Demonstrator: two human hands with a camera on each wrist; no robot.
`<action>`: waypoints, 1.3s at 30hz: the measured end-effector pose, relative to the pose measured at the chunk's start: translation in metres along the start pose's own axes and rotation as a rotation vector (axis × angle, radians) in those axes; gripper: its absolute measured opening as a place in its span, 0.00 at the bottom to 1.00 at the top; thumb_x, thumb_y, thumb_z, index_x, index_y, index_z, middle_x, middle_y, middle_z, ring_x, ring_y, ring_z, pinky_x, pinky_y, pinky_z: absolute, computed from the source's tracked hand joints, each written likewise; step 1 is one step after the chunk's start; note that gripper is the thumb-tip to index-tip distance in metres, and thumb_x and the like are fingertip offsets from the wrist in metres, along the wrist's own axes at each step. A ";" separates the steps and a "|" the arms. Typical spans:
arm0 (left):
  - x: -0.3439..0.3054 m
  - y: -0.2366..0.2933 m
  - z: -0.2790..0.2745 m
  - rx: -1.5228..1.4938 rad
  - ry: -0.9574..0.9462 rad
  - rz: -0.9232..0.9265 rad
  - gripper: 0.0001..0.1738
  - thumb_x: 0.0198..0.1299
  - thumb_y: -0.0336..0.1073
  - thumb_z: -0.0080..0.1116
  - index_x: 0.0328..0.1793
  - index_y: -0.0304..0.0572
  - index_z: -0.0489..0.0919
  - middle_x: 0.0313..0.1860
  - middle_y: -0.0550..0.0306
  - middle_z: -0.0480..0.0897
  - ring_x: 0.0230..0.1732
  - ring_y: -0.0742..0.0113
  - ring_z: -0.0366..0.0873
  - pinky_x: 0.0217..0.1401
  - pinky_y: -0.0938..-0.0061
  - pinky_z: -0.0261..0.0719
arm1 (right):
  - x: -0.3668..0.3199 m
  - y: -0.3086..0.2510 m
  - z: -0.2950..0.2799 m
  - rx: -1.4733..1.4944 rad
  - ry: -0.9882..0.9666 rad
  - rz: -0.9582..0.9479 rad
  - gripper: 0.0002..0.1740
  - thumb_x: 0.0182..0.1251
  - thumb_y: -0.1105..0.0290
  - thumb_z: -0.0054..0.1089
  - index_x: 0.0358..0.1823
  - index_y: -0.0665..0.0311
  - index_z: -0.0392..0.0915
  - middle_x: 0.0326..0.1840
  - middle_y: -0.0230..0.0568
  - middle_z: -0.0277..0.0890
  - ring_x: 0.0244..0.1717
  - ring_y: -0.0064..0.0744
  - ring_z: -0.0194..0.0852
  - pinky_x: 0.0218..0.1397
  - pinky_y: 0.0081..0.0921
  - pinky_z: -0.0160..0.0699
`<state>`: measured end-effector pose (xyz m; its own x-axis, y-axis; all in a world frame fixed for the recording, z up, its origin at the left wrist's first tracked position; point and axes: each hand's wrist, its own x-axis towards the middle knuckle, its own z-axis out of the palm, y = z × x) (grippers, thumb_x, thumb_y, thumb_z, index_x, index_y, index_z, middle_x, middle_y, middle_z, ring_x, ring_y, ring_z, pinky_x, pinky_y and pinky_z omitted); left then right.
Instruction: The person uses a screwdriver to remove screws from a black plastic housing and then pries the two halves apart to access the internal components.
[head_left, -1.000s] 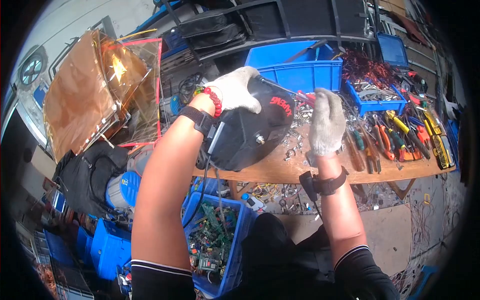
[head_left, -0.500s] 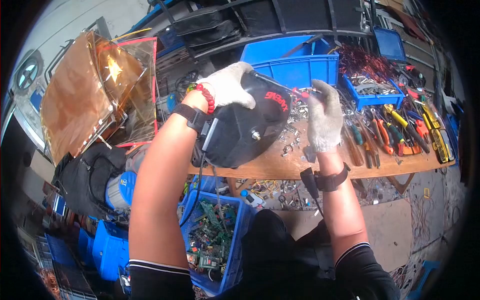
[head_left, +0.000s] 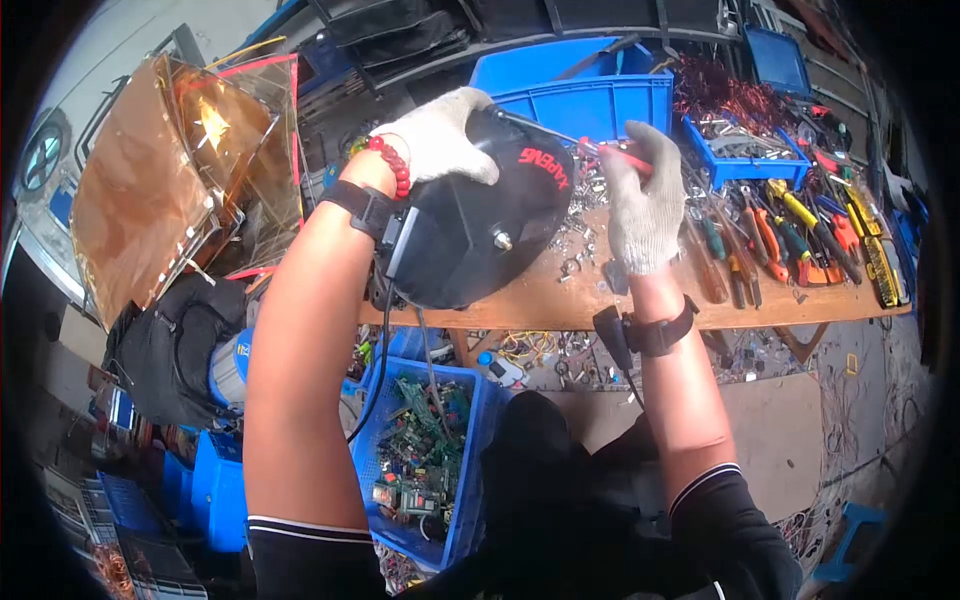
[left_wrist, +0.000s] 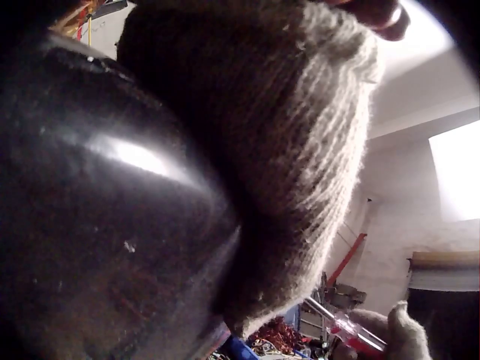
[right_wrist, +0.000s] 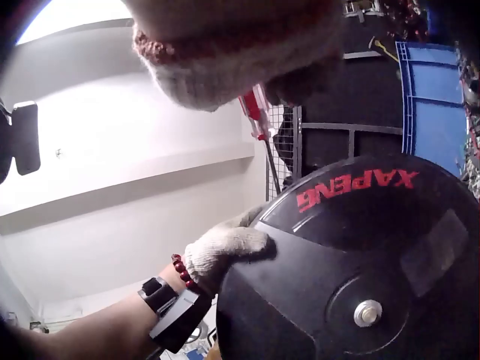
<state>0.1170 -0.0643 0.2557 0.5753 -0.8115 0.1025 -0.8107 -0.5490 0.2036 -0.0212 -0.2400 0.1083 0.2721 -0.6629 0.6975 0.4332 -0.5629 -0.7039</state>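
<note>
A black round base (head_left: 490, 220) with red XAPENG lettering and a metal bolt (head_left: 503, 240) on its face stands tilted up over the bench. My gloved left hand (head_left: 440, 145) grips its upper left rim, thumb across the face and the other fingers hidden behind. In my gloved right hand (head_left: 645, 200) is a screwdriver (head_left: 605, 152) with a red and clear handle. Its shaft slants to the base's upper edge, close to my left fingers; the tip is hidden. From the right wrist view, the screwdriver (right_wrist: 256, 112) points down at the rim of the base (right_wrist: 337, 247).
Small metal parts (head_left: 575, 245) are scattered on the wooden bench (head_left: 540, 305). Pliers and screwdrivers (head_left: 780, 240) lie along its right side. Behind are a large blue bin (head_left: 590, 105) and a small blue tray (head_left: 750, 170) of metal pieces. Below stands a blue crate (head_left: 470, 470) of circuit boards.
The base and my left hand have shifted a little up and left in the head view. My right hand has risen slightly, and its fingers have bent further around the screwdriver handle.
</note>
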 end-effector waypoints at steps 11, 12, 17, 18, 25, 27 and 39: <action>0.010 -0.023 0.014 0.024 0.029 0.057 0.52 0.43 0.44 0.78 0.77 0.34 0.70 0.69 0.41 0.79 0.72 0.52 0.74 0.79 0.66 0.68 | 0.003 -0.001 -0.015 0.116 -0.053 0.027 0.15 0.71 0.65 0.68 0.55 0.62 0.84 0.45 0.41 0.87 0.45 0.31 0.85 0.52 0.29 0.83; 0.009 -0.023 0.014 0.054 0.055 0.071 0.53 0.43 0.45 0.78 0.77 0.34 0.70 0.69 0.41 0.79 0.72 0.53 0.75 0.78 0.67 0.69 | 0.003 -0.001 -0.018 0.163 -0.021 0.068 0.15 0.70 0.66 0.69 0.54 0.63 0.84 0.44 0.39 0.86 0.42 0.28 0.84 0.50 0.27 0.83; 0.008 -0.016 0.011 0.003 0.018 0.065 0.53 0.42 0.46 0.79 0.77 0.33 0.70 0.67 0.42 0.80 0.70 0.54 0.76 0.77 0.67 0.70 | 0.003 -0.016 -0.042 0.438 0.113 0.307 0.12 0.74 0.66 0.65 0.53 0.64 0.83 0.32 0.30 0.79 0.27 0.16 0.73 0.31 0.15 0.70; 0.007 -0.014 0.010 -0.013 0.005 0.066 0.54 0.42 0.46 0.79 0.77 0.33 0.70 0.67 0.42 0.80 0.70 0.54 0.77 0.76 0.67 0.70 | 0.004 -0.014 -0.047 0.476 0.139 0.334 0.12 0.75 0.65 0.64 0.52 0.63 0.83 0.32 0.30 0.80 0.27 0.17 0.73 0.31 0.16 0.70; 0.002 0.002 0.014 0.073 0.044 0.044 0.54 0.41 0.46 0.78 0.77 0.33 0.70 0.70 0.39 0.78 0.73 0.50 0.74 0.79 0.66 0.68 | -0.017 0.002 -0.063 0.401 -0.065 0.419 0.15 0.79 0.59 0.60 0.37 0.62 0.81 0.25 0.31 0.78 0.23 0.22 0.77 0.26 0.21 0.71; 0.004 -0.004 0.014 -0.012 0.022 0.009 0.54 0.41 0.45 0.77 0.77 0.33 0.70 0.71 0.40 0.77 0.74 0.51 0.73 0.79 0.65 0.68 | -0.041 0.013 -0.052 0.411 -0.228 0.460 0.14 0.80 0.60 0.59 0.37 0.62 0.80 0.26 0.33 0.79 0.21 0.23 0.76 0.24 0.22 0.71; -0.019 0.077 0.053 0.283 0.165 -0.066 0.54 0.45 0.53 0.76 0.79 0.38 0.71 0.76 0.37 0.74 0.78 0.44 0.70 0.80 0.60 0.69 | -0.110 -0.043 -0.011 0.451 -0.560 0.731 0.45 0.68 0.50 0.72 0.76 0.72 0.64 0.51 0.53 0.84 0.46 0.31 0.84 0.43 0.28 0.82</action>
<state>0.0378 -0.1015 0.2177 0.6191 -0.7414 0.2590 -0.7556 -0.6522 -0.0612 -0.0793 -0.1479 0.0606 0.9113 -0.3784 0.1621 0.2518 0.2006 -0.9468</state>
